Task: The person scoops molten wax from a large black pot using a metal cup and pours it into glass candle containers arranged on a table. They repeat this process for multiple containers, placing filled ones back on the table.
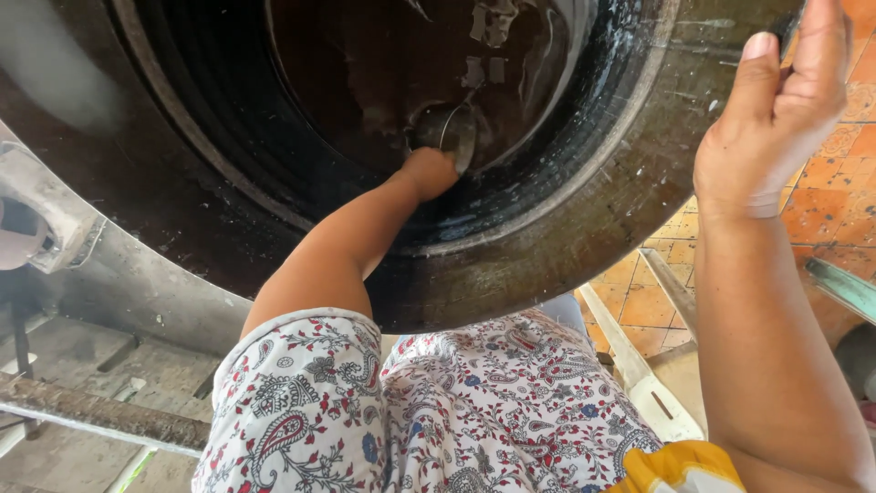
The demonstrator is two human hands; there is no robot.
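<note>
A very large dark round vessel with a thick worn rim fills the top of the view, its inside wet with dark liquid. My left hand reaches deep inside and grips a small round metal cup at the surface of the liquid. My right hand rests on the vessel's outer rim at the right, fingers curled over the edge. I wear a white patterned garment.
Orange patterned floor tiles lie at the right. Pale wooden slats stand below the vessel. A rusty metal bar crosses the lower left above grey boards. A yellow and white glove shows at the bottom.
</note>
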